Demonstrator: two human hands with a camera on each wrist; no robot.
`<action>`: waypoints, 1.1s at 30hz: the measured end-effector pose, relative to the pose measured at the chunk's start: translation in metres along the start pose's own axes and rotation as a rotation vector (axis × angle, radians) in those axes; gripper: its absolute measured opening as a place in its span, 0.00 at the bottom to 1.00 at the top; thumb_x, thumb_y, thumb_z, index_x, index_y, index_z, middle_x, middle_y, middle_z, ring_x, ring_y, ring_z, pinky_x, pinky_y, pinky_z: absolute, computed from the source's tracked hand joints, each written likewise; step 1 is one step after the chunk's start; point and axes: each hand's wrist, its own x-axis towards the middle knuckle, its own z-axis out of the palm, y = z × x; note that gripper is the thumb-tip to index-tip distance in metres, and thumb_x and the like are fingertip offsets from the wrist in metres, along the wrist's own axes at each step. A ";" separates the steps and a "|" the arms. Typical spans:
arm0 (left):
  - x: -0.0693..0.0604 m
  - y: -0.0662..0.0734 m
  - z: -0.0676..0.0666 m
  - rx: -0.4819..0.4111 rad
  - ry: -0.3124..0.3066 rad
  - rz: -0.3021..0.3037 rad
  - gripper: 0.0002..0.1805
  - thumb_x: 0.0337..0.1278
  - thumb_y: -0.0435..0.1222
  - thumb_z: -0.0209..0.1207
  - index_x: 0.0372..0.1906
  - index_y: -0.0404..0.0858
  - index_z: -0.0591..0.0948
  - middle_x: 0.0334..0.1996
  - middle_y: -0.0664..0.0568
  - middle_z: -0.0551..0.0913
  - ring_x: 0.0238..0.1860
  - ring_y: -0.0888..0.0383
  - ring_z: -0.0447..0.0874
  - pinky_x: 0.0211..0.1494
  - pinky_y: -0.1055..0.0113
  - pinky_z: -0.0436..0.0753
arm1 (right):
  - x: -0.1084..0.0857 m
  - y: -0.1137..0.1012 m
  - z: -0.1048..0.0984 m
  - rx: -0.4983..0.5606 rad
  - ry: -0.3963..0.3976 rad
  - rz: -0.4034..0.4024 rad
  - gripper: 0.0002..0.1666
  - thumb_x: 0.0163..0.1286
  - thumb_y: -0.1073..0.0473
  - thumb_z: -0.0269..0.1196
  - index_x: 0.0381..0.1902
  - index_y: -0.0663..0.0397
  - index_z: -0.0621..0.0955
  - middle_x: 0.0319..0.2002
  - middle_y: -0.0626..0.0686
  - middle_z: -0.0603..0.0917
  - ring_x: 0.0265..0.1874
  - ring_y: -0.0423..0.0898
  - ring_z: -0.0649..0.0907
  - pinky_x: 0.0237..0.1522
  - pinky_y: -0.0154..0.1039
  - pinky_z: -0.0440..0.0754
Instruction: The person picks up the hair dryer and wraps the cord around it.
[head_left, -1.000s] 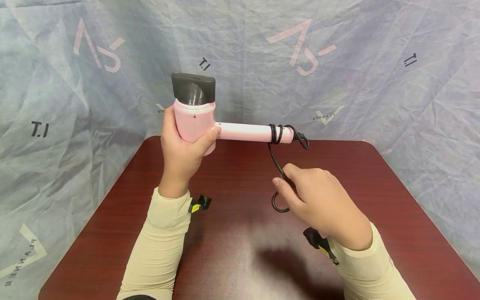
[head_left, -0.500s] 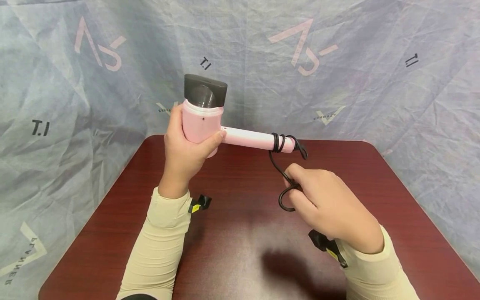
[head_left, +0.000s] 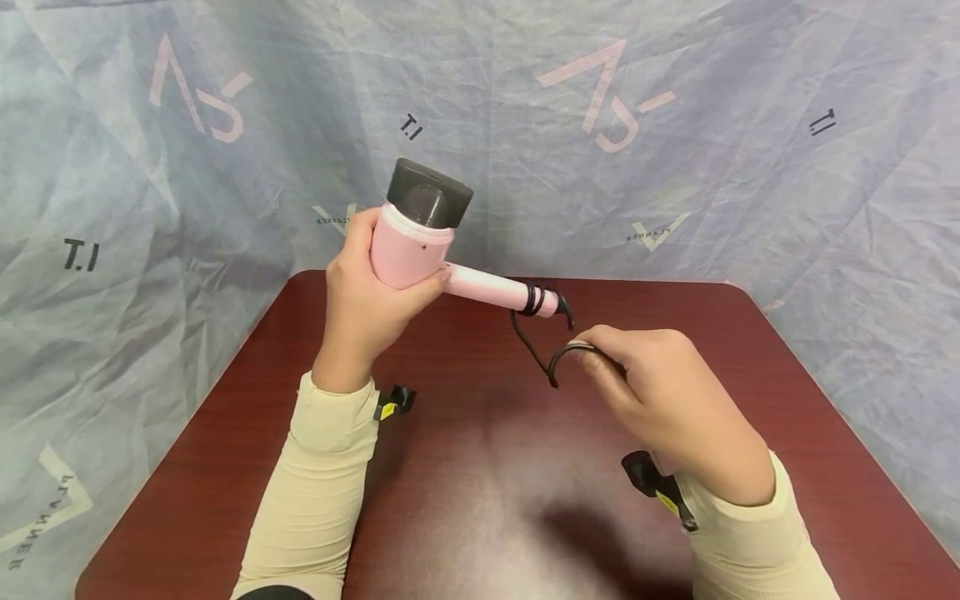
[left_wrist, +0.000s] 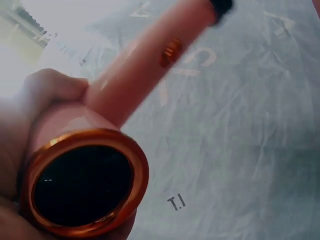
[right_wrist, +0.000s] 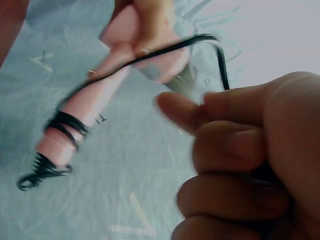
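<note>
My left hand point(head_left: 367, 300) grips the pink body of a hair dryer point(head_left: 408, 250) above the table, thumb near the base of its handle. A dark nozzle point(head_left: 429, 196) tops the body, and the handle slants down to the right. In the left wrist view an orange-rimmed dark round end point(left_wrist: 82, 185) faces the camera. Several turns of black cord point(head_left: 533, 300) circle the handle's end. From there the cord bends over to my right hand point(head_left: 667, 400), which pinches it between thumb and forefinger. Curled fingers point(right_wrist: 225, 150) show in the right wrist view; the plug is hidden.
Below both hands lies a dark red-brown table point(head_left: 465, 467) with rounded far corners. Grey printed cloth point(head_left: 495, 100) hangs behind it and at both sides. A small black wrist device point(head_left: 397, 402) sits at the left cuff, another point(head_left: 652, 479) at the right.
The hair dryer has tilted, its nozzle leaning right and its handle end dropping and coming left. My right hand has shifted slightly right, and the cord between the hands now loops differently.
</note>
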 end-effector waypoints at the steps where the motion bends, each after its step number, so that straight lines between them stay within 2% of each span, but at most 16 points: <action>1: 0.000 -0.002 0.000 0.019 -0.003 0.009 0.40 0.38 0.49 0.81 0.62 0.55 0.77 0.43 0.62 0.83 0.38 0.62 0.80 0.42 0.61 0.82 | 0.000 0.001 -0.002 0.023 0.025 -0.014 0.13 0.75 0.59 0.65 0.37 0.29 0.84 0.21 0.32 0.72 0.19 0.31 0.64 0.23 0.26 0.67; 5: 0.000 -0.006 0.001 0.034 -0.017 0.013 0.40 0.38 0.49 0.81 0.62 0.55 0.77 0.42 0.61 0.83 0.38 0.61 0.80 0.41 0.60 0.81 | -0.003 0.000 -0.008 0.234 0.079 -0.052 0.18 0.71 0.67 0.65 0.35 0.32 0.84 0.18 0.36 0.65 0.17 0.32 0.62 0.19 0.27 0.64; 9: 0.000 -0.007 0.000 0.045 -0.021 0.004 0.40 0.37 0.49 0.81 0.62 0.55 0.77 0.43 0.61 0.84 0.38 0.61 0.80 0.41 0.60 0.81 | -0.005 -0.002 -0.014 0.454 0.107 -0.112 0.20 0.67 0.75 0.62 0.31 0.40 0.84 0.17 0.39 0.67 0.14 0.32 0.64 0.15 0.29 0.64; 12: 0.000 -0.007 0.000 0.041 -0.029 -0.009 0.40 0.38 0.49 0.81 0.62 0.57 0.77 0.43 0.62 0.84 0.38 0.61 0.81 0.41 0.60 0.82 | -0.004 -0.002 -0.016 0.543 0.175 -0.136 0.19 0.68 0.79 0.58 0.32 0.49 0.85 0.17 0.41 0.70 0.15 0.33 0.65 0.17 0.29 0.65; 14: 0.000 -0.007 -0.001 0.032 -0.039 -0.018 0.40 0.38 0.49 0.81 0.62 0.59 0.77 0.43 0.62 0.84 0.38 0.61 0.81 0.41 0.60 0.82 | -0.003 -0.002 -0.015 0.559 0.260 -0.130 0.17 0.69 0.79 0.56 0.33 0.57 0.86 0.18 0.42 0.73 0.16 0.33 0.64 0.20 0.29 0.64; 16: 0.000 -0.007 -0.001 0.021 -0.056 -0.022 0.40 0.38 0.47 0.81 0.62 0.60 0.77 0.43 0.62 0.84 0.38 0.61 0.81 0.41 0.59 0.83 | -0.001 -0.001 -0.013 0.531 0.367 -0.117 0.14 0.70 0.78 0.56 0.32 0.63 0.85 0.19 0.42 0.76 0.18 0.34 0.63 0.24 0.30 0.64; 20: -0.001 0.003 -0.004 -0.004 -0.124 -0.023 0.40 0.39 0.41 0.82 0.63 0.57 0.77 0.43 0.58 0.84 0.39 0.58 0.80 0.41 0.57 0.83 | 0.006 0.001 -0.009 0.490 0.581 -0.063 0.11 0.72 0.75 0.58 0.30 0.74 0.84 0.25 0.42 0.83 0.21 0.35 0.65 0.30 0.29 0.65; 23: -0.004 0.015 -0.007 -0.033 -0.192 -0.023 0.40 0.39 0.37 0.81 0.62 0.54 0.77 0.43 0.55 0.84 0.39 0.56 0.80 0.41 0.56 0.85 | 0.013 0.004 -0.007 0.478 0.694 -0.006 0.12 0.73 0.72 0.60 0.29 0.78 0.82 0.27 0.41 0.84 0.22 0.36 0.66 0.30 0.29 0.64; 27: -0.007 0.027 -0.010 -0.062 -0.266 0.007 0.39 0.39 0.35 0.81 0.61 0.51 0.78 0.44 0.55 0.84 0.39 0.56 0.81 0.42 0.55 0.84 | 0.020 0.008 -0.005 0.461 0.779 0.059 0.15 0.74 0.69 0.61 0.30 0.79 0.83 0.26 0.40 0.82 0.21 0.37 0.64 0.27 0.29 0.62; 29: -0.008 0.029 -0.011 -0.061 -0.286 0.028 0.38 0.39 0.35 0.81 0.61 0.50 0.78 0.43 0.56 0.85 0.39 0.57 0.81 0.44 0.56 0.83 | 0.023 0.011 -0.004 0.456 0.805 0.079 0.16 0.75 0.67 0.62 0.31 0.79 0.83 0.25 0.40 0.82 0.20 0.37 0.64 0.27 0.29 0.62; 33: -0.009 0.032 -0.013 -0.063 -0.306 0.054 0.38 0.38 0.33 0.81 0.60 0.48 0.78 0.43 0.55 0.85 0.40 0.58 0.81 0.45 0.57 0.82 | 0.029 0.022 0.001 0.442 0.835 0.117 0.17 0.76 0.65 0.61 0.32 0.78 0.84 0.20 0.41 0.74 0.18 0.37 0.62 0.25 0.30 0.60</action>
